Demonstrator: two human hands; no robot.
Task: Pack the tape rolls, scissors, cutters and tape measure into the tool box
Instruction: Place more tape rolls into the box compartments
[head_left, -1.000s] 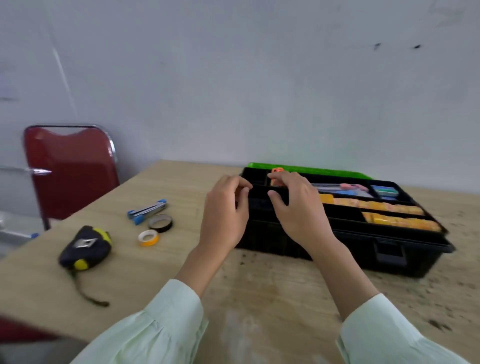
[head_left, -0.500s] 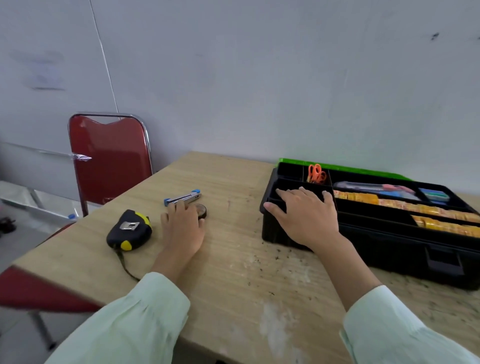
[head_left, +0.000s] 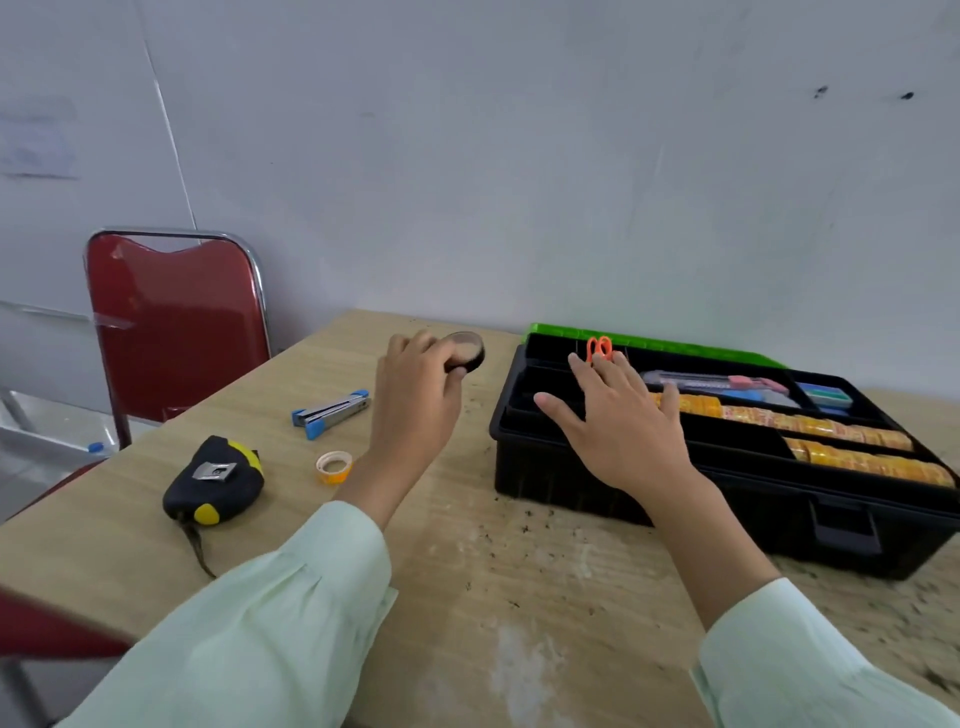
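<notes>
One dark tape roll is pinched in the fingertips of my left hand, between that hand and the tool box, while my right hand lies flat with spread fingers on the box's rim. I judge the roll light and stiff, with a smooth outer band, so a pinch across its rim is enough. Left of my left wrist lie the small yellow tape roll and the tape measure, which looks heavier and wants a whole-palm hold.

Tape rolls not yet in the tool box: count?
2: black tape roll gripped in the left hand; small orange tape roll lying on the table beside the tape measure. Sleeves may hide others.
</notes>
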